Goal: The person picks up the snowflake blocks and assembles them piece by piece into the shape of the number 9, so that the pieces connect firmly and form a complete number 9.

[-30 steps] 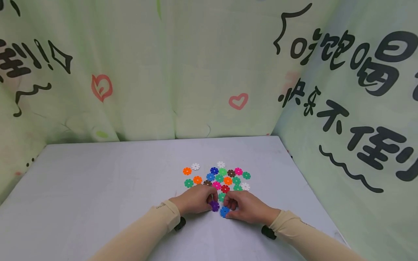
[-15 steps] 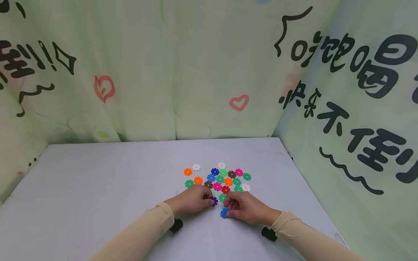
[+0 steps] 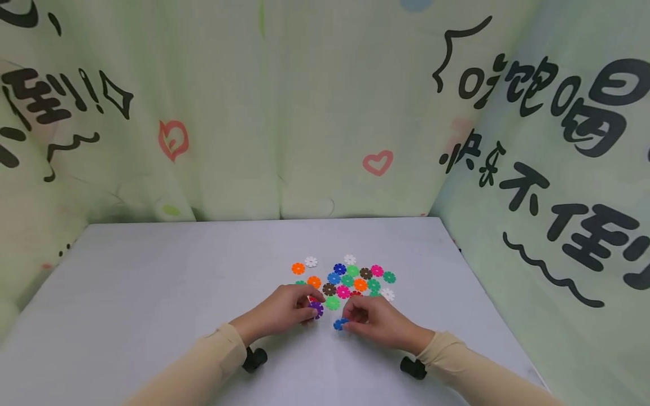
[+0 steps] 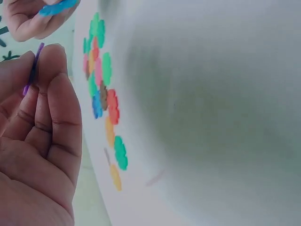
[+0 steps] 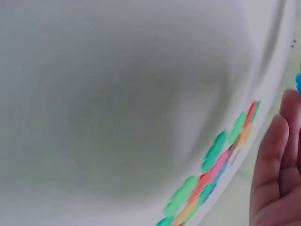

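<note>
Nearest, to the right of the purple disc [image 3: 318, 309] and slightly closer to the wearer: the blue disc [image 3: 338, 325], pinched at its rim in the right hand [image 3: 378, 321], tilted. Next, the landmark itself: the purple disc, gripped between thumb and fingertips of the left hand [image 3: 284, 309], edge-on in the left wrist view. Both raised off the bench [image 3: 152, 293], near each other, not touching; judged decisive, that sideways gap. No long axis on either, being round and notched. Beyond the purple disc, a little right: the light green disc [image 3: 332, 303], lying flat. Farther still, beyond and mostly right: the coloured cluster [image 3: 347, 280].
</note>
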Demonstrator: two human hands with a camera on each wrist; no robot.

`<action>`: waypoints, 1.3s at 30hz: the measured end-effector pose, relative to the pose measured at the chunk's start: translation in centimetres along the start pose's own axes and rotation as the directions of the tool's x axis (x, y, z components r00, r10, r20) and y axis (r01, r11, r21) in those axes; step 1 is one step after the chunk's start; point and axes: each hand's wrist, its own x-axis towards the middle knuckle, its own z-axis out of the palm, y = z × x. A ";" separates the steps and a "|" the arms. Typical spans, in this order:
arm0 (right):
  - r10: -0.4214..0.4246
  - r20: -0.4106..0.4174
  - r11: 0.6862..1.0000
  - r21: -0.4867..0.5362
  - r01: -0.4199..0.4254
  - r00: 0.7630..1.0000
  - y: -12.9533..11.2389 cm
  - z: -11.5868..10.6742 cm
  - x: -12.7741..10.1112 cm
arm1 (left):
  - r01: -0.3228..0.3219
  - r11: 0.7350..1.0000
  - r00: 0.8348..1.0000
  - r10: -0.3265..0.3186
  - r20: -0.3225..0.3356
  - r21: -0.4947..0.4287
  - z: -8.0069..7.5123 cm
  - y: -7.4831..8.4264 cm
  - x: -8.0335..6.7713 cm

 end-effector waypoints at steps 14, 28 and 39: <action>-0.180 -0.197 0.984 -0.023 0.179 0.964 -4.0 1.6 1.9 | 0.051 0.981 0.997 -0.060 -0.039 -0.189 -2.0 0.5 -3.8; -0.243 -0.216 0.970 -0.062 0.235 0.946 -4.8 2.3 2.3 | 0.039 0.958 0.997 -0.057 -0.053 -0.284 -2.2 0.9 -4.7; -0.273 -0.246 0.961 -0.111 0.253 0.930 -5.0 2.7 2.5 | 0.010 0.947 0.998 -0.029 -0.055 -0.320 -2.0 0.6 -4.5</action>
